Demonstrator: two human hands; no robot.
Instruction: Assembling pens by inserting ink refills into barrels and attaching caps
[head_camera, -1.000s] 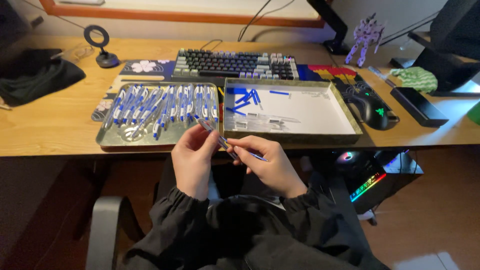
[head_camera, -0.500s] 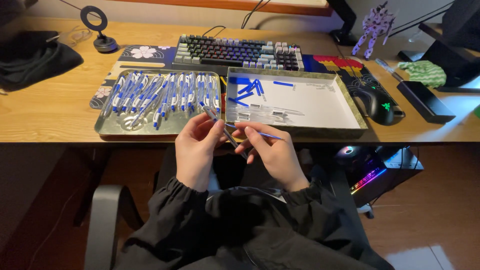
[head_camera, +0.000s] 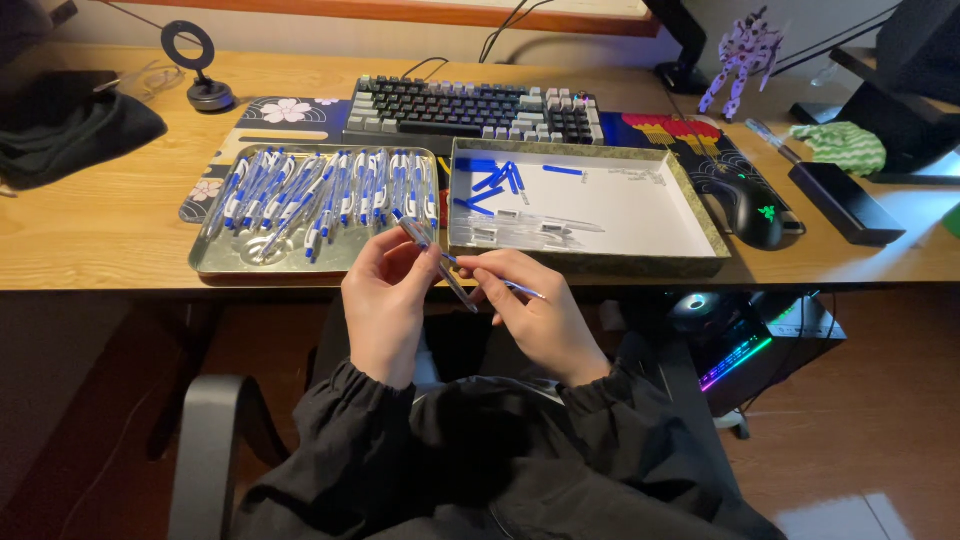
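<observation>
My left hand (head_camera: 385, 300) holds a clear pen barrel (head_camera: 432, 256) that slants from upper left to lower right, just below the desk's front edge. My right hand (head_camera: 535, 310) pinches a thin blue-tipped refill (head_camera: 520, 289) at the barrel's lower end. Above the left hand, a metal tray (head_camera: 215, 262) holds several assembled blue and white pens (head_camera: 320, 195). To its right a white-lined box (head_camera: 640, 215) contains loose blue caps (head_camera: 500, 182) and clear pen parts (head_camera: 530, 228).
A keyboard (head_camera: 470, 108) sits behind the trays on a patterned desk mat. A black mouse (head_camera: 750, 208) lies right of the box, a black cloth (head_camera: 70, 125) at far left, a small figurine (head_camera: 745, 50) at the back right. A lit computer case (head_camera: 740, 340) stands under the desk.
Both hands have stayed close together at the desk edge; the barrel has tilted and the right hand has brought the refill up to its lower end. The camera has drawn nearer.
</observation>
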